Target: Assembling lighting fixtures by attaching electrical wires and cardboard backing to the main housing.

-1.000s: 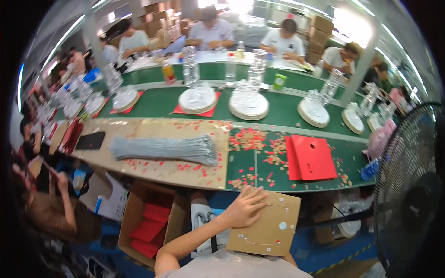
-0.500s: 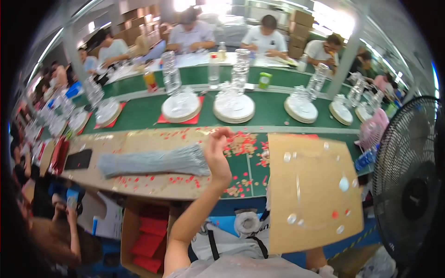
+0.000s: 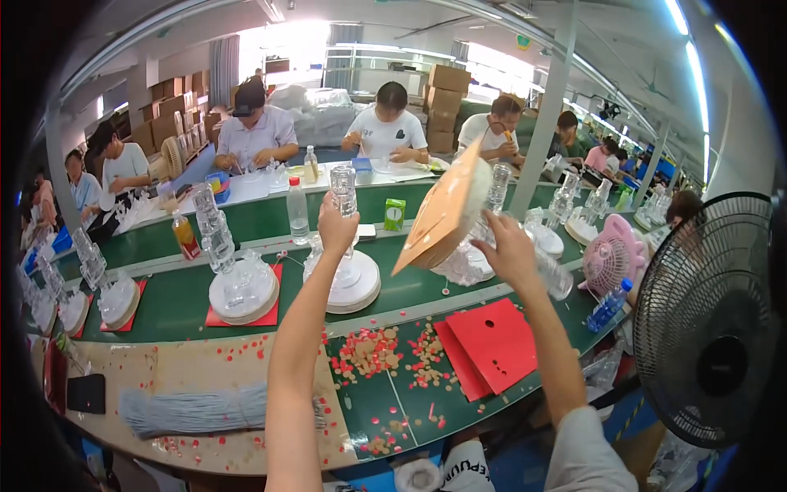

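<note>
My left hand (image 3: 338,227) is closed around the lower part of a tower of clear plastic pieces (image 3: 343,182), above a stack of round white discs (image 3: 348,287). Further right, my right hand (image 3: 510,250) reaches to the right edge of a tan board (image 3: 438,213) and appears to grip it. The board stands steeply tilted, with a pale rounded surface along its far edge. Clear plastic (image 3: 463,266) shows below it. The fingertips are partly hidden there. Beside my right forearm leans a clear plastic cylinder (image 3: 557,277).
Red sheets with holes (image 3: 492,348) lie near scattered red and tan discs (image 3: 365,353) on the green belt. A grey bundle of strands (image 3: 197,410) rests on cardboard at left. A large black fan (image 3: 713,320), pink fan (image 3: 613,254) and blue-capped bottle (image 3: 611,305) stand right. Several people sit opposite.
The tan board has gone from lying broad-faced at front right to a steep tilt over the belt, uncovering the red sheets. My left hand has reached forward and grasped the clear tower. The view has shifted.
</note>
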Motion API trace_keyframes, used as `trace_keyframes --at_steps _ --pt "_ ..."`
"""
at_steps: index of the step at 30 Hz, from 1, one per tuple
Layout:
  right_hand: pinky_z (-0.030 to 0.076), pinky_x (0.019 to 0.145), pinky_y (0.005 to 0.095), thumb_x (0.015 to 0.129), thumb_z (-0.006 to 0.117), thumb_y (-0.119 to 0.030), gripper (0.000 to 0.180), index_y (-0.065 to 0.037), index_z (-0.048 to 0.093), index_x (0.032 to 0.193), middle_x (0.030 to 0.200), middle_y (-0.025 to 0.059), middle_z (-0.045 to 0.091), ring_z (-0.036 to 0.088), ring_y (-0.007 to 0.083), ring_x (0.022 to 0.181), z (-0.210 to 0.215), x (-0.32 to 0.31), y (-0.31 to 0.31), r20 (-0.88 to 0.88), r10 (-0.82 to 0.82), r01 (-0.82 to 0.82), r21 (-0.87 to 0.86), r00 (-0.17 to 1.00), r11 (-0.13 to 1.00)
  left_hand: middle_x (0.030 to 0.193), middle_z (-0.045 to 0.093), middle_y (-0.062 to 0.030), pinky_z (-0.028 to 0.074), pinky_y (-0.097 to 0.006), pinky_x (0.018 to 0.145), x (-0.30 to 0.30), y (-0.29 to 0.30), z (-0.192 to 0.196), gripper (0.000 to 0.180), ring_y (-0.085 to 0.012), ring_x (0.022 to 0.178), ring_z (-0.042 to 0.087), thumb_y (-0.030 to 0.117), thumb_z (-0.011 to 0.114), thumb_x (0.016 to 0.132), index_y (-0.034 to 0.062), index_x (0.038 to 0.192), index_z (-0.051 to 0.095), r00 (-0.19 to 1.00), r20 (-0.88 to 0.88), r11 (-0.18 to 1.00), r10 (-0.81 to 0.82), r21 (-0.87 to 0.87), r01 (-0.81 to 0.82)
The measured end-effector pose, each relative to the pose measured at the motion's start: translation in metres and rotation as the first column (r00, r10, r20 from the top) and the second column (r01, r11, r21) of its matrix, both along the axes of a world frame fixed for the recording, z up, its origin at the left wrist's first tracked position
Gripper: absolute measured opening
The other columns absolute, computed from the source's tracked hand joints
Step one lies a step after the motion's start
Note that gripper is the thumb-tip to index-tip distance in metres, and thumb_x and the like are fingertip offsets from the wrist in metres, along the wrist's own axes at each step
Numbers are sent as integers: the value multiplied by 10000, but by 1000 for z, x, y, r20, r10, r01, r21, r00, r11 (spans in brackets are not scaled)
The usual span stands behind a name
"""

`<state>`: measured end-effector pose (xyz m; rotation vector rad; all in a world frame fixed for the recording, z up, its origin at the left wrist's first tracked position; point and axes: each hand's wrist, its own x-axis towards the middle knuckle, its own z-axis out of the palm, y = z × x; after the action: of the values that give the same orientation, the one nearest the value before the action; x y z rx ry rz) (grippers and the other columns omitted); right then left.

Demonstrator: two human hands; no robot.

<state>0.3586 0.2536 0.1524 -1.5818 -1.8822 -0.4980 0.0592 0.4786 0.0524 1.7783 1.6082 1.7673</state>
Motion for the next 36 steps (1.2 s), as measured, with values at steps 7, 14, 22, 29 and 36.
trace_keyframes --at_steps 7,14,22,29,36 --pt "354 1148 523 845 743 -250 504 -215 651 1339 1043 104 693 671 286 1012 -11 3 137 598 -20 9 21 801 1000 1210 712 -142 540 -340 924 -63 -67 74 634 -228 1034 699 46 867 744 -67 1312 609 975 169 926 -142 371 71" --pt "246 1158 665 939 629 -231 201 -215 823 993 1074 38 778 691 252 1079 -80 -69 241 870 42 208 -164 491 964 1266 671 -142 545 -412 1004 -134 -212 196 498 -234 1151 659 -58 683 857 -16 1346 600 775 370 730 -513 663 166" --pt "210 1249 498 912 582 -269 259 -189 825 874 884 39 760 675 246 1027 -192 -91 329 768 -48 -41 96 639 995 1542 424 -224 291 -705 1155 -181 -389 155 721 -439 1441 387 140 677 860 -21 1509 407 599 363 560 -714 809 178" --pt "351 1191 427 984 570 -451 461 -80 757 1184 1229 77 726 620 279 1228 -134 -211 141 10 694 -637 -387 720 666 1547 416 -246 276 -675 1177 -162 -536 91 798 -454 1439 386 277 675 865 12 1548 358 526 559 660 -641 751 8" --pt "357 1170 392 1100 436 -364 594 -32 332 1582 1507 147 483 531 223 1308 -138 -185 -128 -968 229 -974 142 -100 176 1486 486 -255 323 -605 1184 -117 -565 23 762 -460 1355 477 412 625 955 -38 1517 375 202 816 835 -542 549 25"
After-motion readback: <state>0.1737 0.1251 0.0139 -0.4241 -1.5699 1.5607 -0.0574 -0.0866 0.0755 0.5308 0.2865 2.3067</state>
